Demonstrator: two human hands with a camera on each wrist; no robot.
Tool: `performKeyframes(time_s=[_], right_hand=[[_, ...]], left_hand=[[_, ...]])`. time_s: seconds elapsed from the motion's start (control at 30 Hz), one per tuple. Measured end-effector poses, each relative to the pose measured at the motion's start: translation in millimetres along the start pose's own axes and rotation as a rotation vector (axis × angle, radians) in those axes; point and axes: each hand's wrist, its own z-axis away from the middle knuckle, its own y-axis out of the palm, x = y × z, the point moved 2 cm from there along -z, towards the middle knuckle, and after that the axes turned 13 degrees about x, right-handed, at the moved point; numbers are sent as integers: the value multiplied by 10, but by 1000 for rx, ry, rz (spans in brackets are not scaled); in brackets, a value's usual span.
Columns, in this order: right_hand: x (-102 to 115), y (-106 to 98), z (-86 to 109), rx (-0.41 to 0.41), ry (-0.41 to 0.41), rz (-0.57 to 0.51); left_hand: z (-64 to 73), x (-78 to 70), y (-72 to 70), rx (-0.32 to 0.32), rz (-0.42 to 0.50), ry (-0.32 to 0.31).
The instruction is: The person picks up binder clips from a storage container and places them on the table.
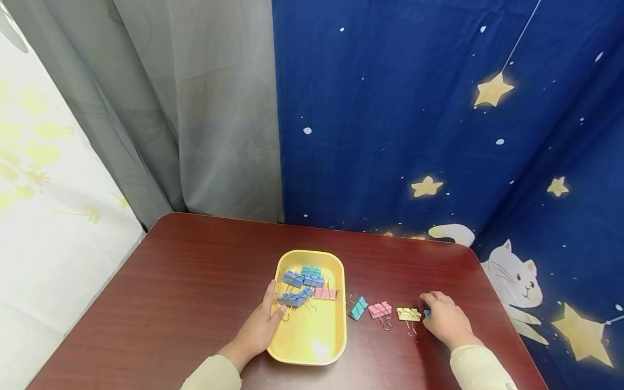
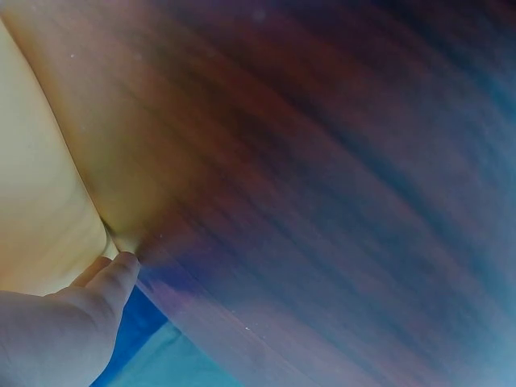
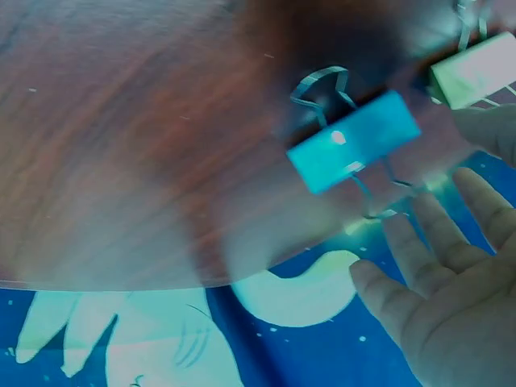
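Note:
A yellow plastic tray (image 1: 319,360) sits on the table, and my left hand (image 1: 259,326) grips its left side with the thumb over the rim. In the left wrist view, fingers (image 2: 113,282) press the tray's outer wall (image 2: 48,185). Inside lie blue binder clips (image 1: 294,298), a teal clip (image 1: 311,271) and a pink clip (image 1: 325,293). My right hand (image 1: 444,318) hovers over a blue binder clip (image 3: 355,141), mostly hidden in the head view. Its fingers are spread and hold nothing. Left of it lies a yellow binder clip (image 1: 408,314).
Between tray and yellow clip, a pink binder clip (image 1: 380,310) and a teal binder clip (image 1: 358,307) lie in a row. The dark red wooden table (image 1: 195,281) ends at a grey curtain (image 1: 224,108) and a blue starry curtain (image 1: 380,108).

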Motion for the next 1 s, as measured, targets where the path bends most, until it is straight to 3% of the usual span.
performKeyframes(time_s=[0.5, 1.0], right_hand=[[280, -277, 47, -129, -68, 0], [652, -451, -19, -183, -163, 2]], left_hand=[[5, 6, 4, -2, -5, -1], [14, 2, -3, -1, -10, -6]])
